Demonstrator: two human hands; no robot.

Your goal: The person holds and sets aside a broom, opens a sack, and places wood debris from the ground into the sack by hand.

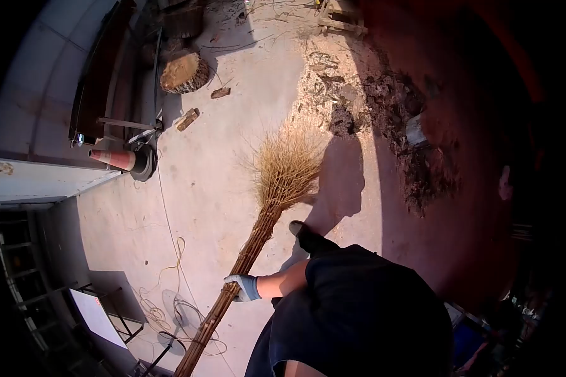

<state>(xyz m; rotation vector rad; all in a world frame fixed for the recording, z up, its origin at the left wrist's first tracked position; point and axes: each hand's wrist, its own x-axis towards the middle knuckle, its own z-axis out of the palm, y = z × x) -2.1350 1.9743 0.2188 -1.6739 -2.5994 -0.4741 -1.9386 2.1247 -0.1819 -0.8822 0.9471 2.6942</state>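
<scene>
A long broom [245, 251] made of bundled twigs slants across the lower middle, its bushy bristle end on the concrete floor and its handle running out at the bottom edge. My right hand [240, 288], in a grey-blue work glove, is wrapped round the handle partway along. My left hand is out of frame; only a bit of bare skin below a dark sleeve shows at the bottom edge. Beside the broom, one of my dark shoes [297, 227] rests on the floor.
Wood chips [308, 81] and dark debris [396, 119] lie beyond the bristles. A log round [183, 71], a wood piece [187, 119] and a traffic cone [116, 158] are at upper left. Loose cord [179, 257] trails near a white-topped table [97, 317].
</scene>
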